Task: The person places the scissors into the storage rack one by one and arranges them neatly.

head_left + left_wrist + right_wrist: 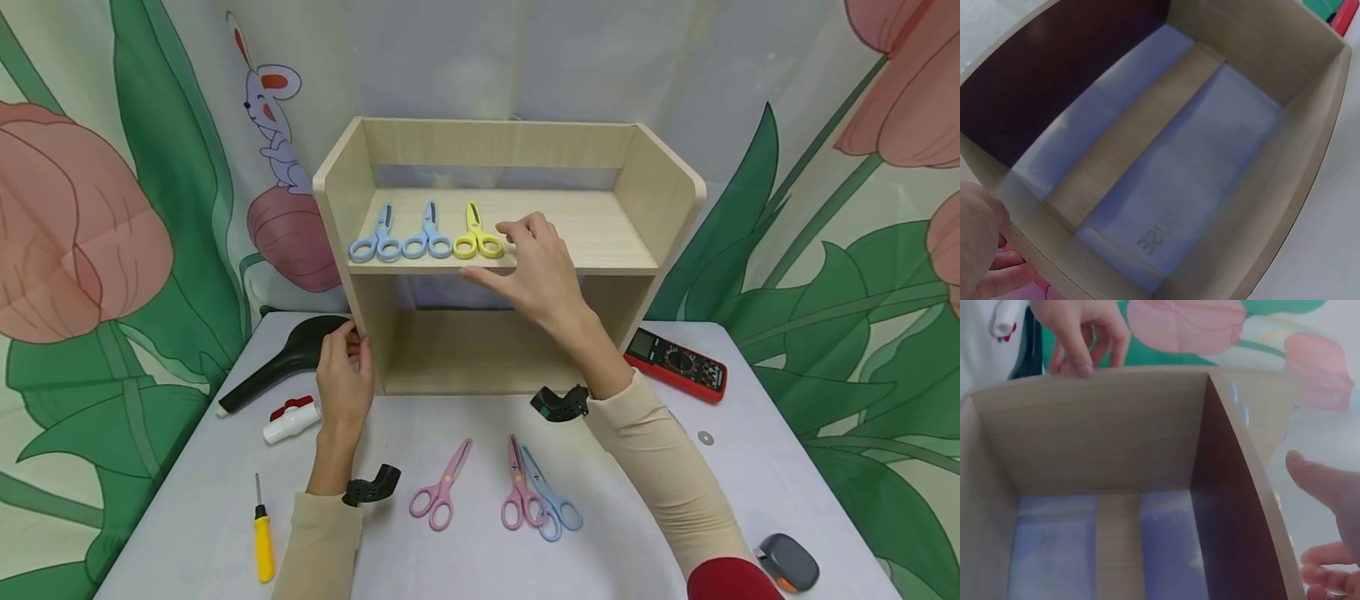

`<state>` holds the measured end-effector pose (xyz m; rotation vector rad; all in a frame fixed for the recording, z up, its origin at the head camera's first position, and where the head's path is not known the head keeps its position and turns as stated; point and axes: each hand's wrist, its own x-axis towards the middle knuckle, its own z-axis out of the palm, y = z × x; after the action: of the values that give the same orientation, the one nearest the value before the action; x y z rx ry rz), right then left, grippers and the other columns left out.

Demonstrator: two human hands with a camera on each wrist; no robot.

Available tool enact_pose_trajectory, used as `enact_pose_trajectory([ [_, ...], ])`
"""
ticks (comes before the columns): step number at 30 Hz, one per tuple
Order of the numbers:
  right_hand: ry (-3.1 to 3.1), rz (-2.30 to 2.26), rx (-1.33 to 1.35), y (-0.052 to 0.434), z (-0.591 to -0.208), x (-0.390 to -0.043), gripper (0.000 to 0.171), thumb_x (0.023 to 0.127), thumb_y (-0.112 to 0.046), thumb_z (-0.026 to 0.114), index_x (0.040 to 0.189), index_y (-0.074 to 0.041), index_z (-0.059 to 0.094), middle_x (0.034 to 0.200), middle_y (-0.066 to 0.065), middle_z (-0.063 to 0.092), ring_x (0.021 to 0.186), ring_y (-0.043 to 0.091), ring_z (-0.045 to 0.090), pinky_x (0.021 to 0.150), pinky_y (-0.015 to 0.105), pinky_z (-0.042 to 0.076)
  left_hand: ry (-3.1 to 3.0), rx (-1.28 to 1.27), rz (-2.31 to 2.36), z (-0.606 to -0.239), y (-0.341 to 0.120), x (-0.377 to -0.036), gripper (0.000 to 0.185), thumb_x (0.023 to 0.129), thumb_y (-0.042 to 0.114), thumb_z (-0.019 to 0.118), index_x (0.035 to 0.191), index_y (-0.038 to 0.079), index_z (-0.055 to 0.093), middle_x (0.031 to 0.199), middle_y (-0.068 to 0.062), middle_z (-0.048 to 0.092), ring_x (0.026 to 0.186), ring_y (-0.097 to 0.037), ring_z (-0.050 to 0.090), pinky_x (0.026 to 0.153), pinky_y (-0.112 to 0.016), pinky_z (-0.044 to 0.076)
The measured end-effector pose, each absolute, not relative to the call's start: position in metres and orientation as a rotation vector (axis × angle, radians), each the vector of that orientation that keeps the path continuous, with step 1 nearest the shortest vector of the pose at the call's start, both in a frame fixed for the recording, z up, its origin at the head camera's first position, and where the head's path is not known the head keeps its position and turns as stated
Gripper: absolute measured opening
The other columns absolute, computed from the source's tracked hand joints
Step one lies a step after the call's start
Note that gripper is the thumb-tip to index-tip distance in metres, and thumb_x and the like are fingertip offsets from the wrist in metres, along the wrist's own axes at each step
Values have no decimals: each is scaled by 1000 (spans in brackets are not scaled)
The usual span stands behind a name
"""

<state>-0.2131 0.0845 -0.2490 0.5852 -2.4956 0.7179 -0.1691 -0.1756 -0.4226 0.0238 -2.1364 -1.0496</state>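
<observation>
the relation that matters is a short sideways one: the yellow scissors point(475, 231) lie on the upper board point(600, 237) of the shelf point(663, 187), just to the left of the right hand point(540, 271). their long axis runs front to back, blades toward the rear and leaning a little left, loops at the front edge, so the loops are the end nearest that hand. its fingers reach over the board beside the right loop while the thumb points left at the front edge; a wide gap stands between thumb and fingers, and nothing is held. the left hand point(345, 379) is farther off and lower, loosely bent fingers resting against the left wall point(345, 192), with no scissors in its grip. two blue scissors point(430, 225) stand in line to the left of the yellow ones, pointing much the same way. closer to the person, between the forearms, one pink pair point(447, 482) lies alone on the table point(405, 575); another pink pair point(517, 473) overlaps a blue pair point(542, 483), their blades pointing toward the shelf.
</observation>
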Motion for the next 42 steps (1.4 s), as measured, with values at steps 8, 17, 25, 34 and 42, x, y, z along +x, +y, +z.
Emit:
enact_pose_trajectory([
  [8, -2294, 741, 675, 107, -288, -174, 73, 74, -47, 85, 125, 1, 63, 111, 17, 58, 101, 31, 55, 87, 44, 48, -2104, 0, -1050, -419, -177, -170, 35, 99, 9, 60, 130, -6, 55, 110, -25, 59, 95, -34, 67, 84, -48, 60],
  [17, -2489, 803, 658, 126, -351, -134, 79, 73, -48, 86, 132, -3, 59, 121, 14, 59, 113, 30, 57, 95, 48, 51, -2103, 4, -1052, -417, -178, -170, 35, 100, 11, 60, 131, -6, 55, 111, -24, 59, 95, -33, 66, 84, -47, 60],
  [25, -2663, 731, 629, 136, -411, -100, 82, 71, -56, 84, 131, -5, 60, 120, 8, 62, 110, 26, 60, 91, 45, 54, -2125, 23, -1066, -417, -178, -169, 35, 100, 11, 60, 132, -4, 54, 111, -24, 58, 96, -33, 65, 85, -45, 60],
  [34, -2828, 583, 655, 144, -453, -74, 87, 65, -68, 82, 122, -4, 67, 105, 1, 58, 86, 10, 51, 75, 30, 49, -2129, 37, -1087, -420, -177, -169, 36, 100, 11, 60, 132, -5, 55, 112, -25, 58, 97, -34, 65, 87, -46, 60],
  [42, -2878, 401, 717, 148, -478, -63, 71, 63, -75, 78, 94, -12, 71, 82, -8, 48, 68, 6, 40, 62, 23, 38, -2101, 8, -1085, -423, -176, -170, 34, 100, 10, 60, 130, -6, 56, 110, -25, 59, 95, -35, 66, 85, -48, 60],
])
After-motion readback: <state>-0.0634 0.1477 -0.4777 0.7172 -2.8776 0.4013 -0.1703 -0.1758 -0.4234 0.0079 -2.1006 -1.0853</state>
